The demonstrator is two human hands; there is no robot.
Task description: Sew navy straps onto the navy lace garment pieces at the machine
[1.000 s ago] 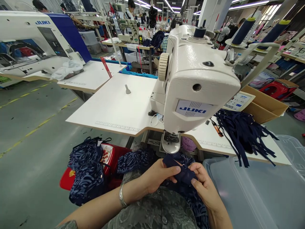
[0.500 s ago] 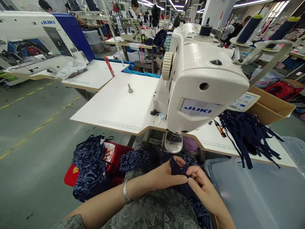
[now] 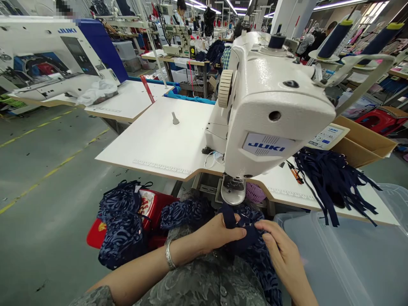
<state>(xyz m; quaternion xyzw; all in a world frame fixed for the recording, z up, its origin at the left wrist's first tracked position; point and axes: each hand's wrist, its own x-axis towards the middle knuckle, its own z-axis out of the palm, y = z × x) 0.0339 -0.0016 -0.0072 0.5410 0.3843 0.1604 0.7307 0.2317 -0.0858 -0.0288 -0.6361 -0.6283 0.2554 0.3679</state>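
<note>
Navy-blue smooth cloth piece (image 3: 247, 243) lies at five o'clock, pressed between thumb and fingers of the left hand (image 3: 219, 233). The right hand (image 3: 287, 250) has its index fingertip at the cloth's edge; whether it pinches, one cannot tell. Probably the cloth can slip or fold crookedly, if the left thumb loosens or the dark-blue patterned fabric (image 3: 266, 272) beneath drags it. "JUKI" is readable on the glossy cream-white metal sewing machine (image 3: 277, 93) at two o'clock, and on the large white-and-blue machine (image 3: 57, 42) at ten.

The left hand (image 3: 218, 233) could pass forward over the left table (image 3: 153, 140), while the machine (image 3: 277, 106) stands straight ahead and straps (image 3: 331, 176) crowd the right.
</note>
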